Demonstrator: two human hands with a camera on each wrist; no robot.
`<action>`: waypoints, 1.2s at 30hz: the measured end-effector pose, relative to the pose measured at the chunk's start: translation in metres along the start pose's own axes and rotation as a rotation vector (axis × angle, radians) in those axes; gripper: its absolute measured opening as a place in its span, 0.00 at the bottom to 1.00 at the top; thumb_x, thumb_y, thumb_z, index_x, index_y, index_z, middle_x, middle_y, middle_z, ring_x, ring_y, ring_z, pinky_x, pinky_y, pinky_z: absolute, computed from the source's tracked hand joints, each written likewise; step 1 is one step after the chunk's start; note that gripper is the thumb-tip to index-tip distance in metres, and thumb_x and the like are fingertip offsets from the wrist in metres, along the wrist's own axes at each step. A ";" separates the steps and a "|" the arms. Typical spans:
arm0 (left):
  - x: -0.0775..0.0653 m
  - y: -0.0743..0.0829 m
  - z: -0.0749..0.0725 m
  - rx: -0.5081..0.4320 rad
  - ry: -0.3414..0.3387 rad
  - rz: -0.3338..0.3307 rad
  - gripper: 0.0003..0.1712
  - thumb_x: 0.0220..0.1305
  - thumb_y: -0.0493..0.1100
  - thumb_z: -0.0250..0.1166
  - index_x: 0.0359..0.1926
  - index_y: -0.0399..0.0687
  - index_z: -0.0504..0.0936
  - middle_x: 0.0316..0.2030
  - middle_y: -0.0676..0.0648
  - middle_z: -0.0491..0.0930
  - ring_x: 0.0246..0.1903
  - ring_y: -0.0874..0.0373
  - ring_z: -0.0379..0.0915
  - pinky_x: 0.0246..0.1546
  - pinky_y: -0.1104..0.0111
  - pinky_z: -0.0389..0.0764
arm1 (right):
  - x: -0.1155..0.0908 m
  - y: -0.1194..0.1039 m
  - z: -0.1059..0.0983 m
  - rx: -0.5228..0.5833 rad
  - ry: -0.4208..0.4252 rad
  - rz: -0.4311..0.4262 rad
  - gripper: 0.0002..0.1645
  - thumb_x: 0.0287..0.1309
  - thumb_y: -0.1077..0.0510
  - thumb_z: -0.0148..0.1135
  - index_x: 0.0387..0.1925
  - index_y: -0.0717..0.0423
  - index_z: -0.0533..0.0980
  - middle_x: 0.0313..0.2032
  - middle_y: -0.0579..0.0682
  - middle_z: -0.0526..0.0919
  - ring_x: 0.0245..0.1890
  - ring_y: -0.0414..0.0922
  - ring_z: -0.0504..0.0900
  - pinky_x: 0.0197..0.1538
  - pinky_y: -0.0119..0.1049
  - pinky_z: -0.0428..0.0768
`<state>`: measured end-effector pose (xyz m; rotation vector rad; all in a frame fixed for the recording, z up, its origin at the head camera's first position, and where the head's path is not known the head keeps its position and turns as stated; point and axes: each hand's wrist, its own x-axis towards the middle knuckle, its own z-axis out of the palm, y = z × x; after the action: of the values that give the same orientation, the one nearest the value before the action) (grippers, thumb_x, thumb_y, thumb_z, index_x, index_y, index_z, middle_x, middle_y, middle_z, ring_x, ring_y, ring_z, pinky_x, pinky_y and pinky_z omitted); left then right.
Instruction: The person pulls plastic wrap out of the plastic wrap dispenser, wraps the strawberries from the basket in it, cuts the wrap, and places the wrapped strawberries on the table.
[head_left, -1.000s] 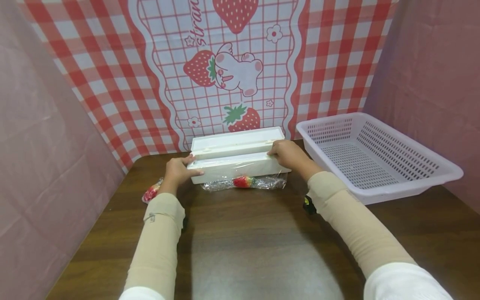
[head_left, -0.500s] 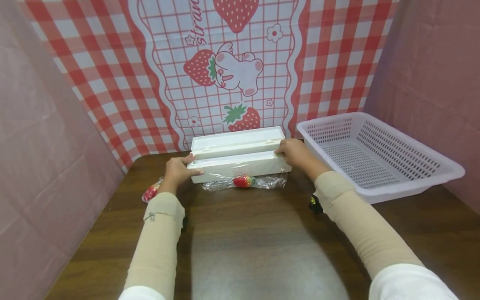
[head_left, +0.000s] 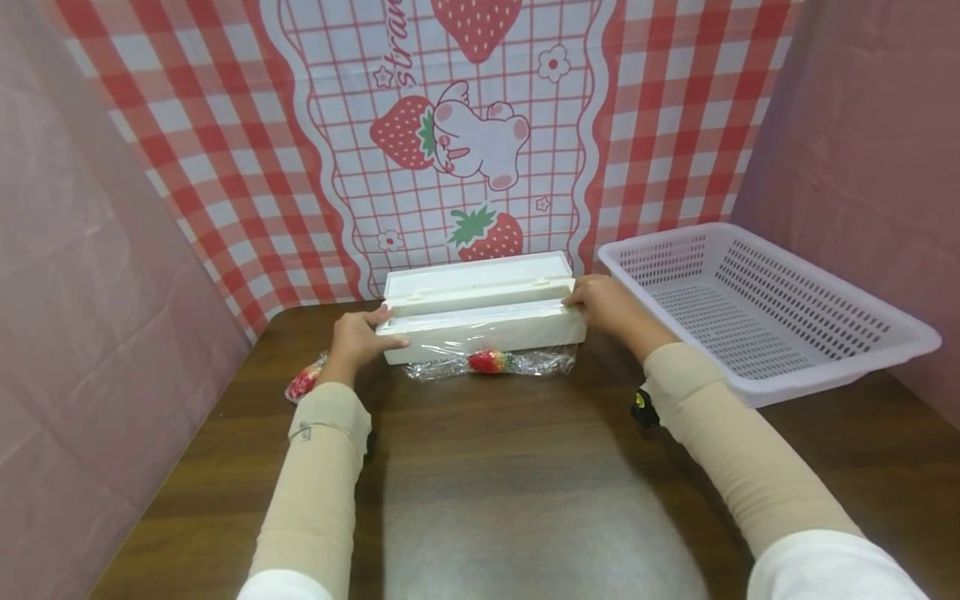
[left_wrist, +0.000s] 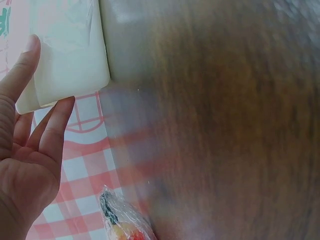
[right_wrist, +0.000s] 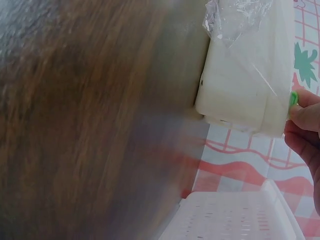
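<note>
A white cling film dispenser (head_left: 487, 333) stands at the back of the table with its lid (head_left: 480, 272) raised. My left hand (head_left: 358, 337) holds its left end, thumb on the front face and fingers at the end. At the right end, my right hand (head_left: 607, 304) pinches a small green slide cutter (right_wrist: 293, 98) on the top edge, as the right wrist view shows. Clear film hangs over the front. Just before the dispenser lies a red toy strawberry (head_left: 488, 361), with crumpled clear film spread to both sides of it.
Left of my left hand, a film-wrapped red fruit (head_left: 304, 382) lies on the wooden table (head_left: 480, 467). A white slotted basket (head_left: 832, 379) stands at the right. Behind the dispenser hangs a red checked cloth (head_left: 660, 133) with strawberry prints.
My right hand has slid rightward along the dispenser's top edge to its right end. My left hand has kept its hold on the left end. The strawberry stays in place.
</note>
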<state>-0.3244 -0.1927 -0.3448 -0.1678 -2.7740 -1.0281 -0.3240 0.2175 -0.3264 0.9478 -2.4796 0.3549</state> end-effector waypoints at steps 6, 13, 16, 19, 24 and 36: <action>0.002 0.000 -0.003 0.003 0.007 0.006 0.42 0.44 0.52 0.80 0.60 0.43 0.76 0.60 0.43 0.72 0.61 0.44 0.69 0.63 0.57 0.68 | -0.003 0.002 -0.005 -0.024 0.018 0.006 0.15 0.43 0.77 0.62 0.33 0.65 0.86 0.26 0.55 0.80 0.29 0.54 0.79 0.37 0.48 0.79; 0.002 -0.004 -0.007 0.019 0.002 -0.008 0.41 0.44 0.53 0.80 0.60 0.45 0.76 0.61 0.43 0.72 0.62 0.44 0.68 0.63 0.57 0.67 | -0.003 0.005 0.000 -0.002 0.054 -0.005 0.15 0.43 0.78 0.62 0.33 0.66 0.86 0.27 0.57 0.81 0.30 0.54 0.79 0.38 0.48 0.80; 0.001 -0.006 -0.007 0.020 -0.012 -0.020 0.42 0.45 0.53 0.80 0.60 0.46 0.76 0.61 0.42 0.71 0.62 0.43 0.68 0.64 0.56 0.67 | -0.004 0.004 0.003 -0.002 0.054 -0.006 0.14 0.44 0.76 0.62 0.33 0.65 0.86 0.26 0.58 0.81 0.30 0.54 0.79 0.38 0.48 0.80; -0.001 -0.007 -0.007 0.011 -0.012 -0.026 0.42 0.44 0.53 0.80 0.60 0.45 0.76 0.61 0.43 0.71 0.62 0.43 0.67 0.64 0.57 0.66 | -0.005 0.005 0.007 0.003 0.059 -0.004 0.14 0.46 0.76 0.60 0.34 0.65 0.86 0.26 0.58 0.80 0.29 0.54 0.80 0.37 0.48 0.80; -0.001 -0.006 -0.004 -0.021 -0.006 0.002 0.41 0.45 0.51 0.80 0.60 0.43 0.76 0.61 0.45 0.71 0.63 0.45 0.66 0.64 0.57 0.66 | -0.008 0.007 0.008 0.018 0.085 0.026 0.14 0.48 0.76 0.59 0.35 0.66 0.86 0.26 0.57 0.81 0.29 0.55 0.79 0.36 0.49 0.79; -0.004 0.000 0.000 -0.046 -0.016 0.009 0.42 0.46 0.50 0.80 0.61 0.41 0.75 0.62 0.41 0.71 0.63 0.44 0.67 0.63 0.56 0.68 | 0.013 -0.075 0.021 0.062 -0.073 -0.168 0.09 0.49 0.68 0.70 0.35 0.64 0.84 0.33 0.54 0.83 0.37 0.52 0.82 0.44 0.46 0.80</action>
<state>-0.3202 -0.1924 -0.3459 -0.1951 -2.7626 -1.0935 -0.2881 0.1473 -0.3322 1.2056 -2.4435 0.3491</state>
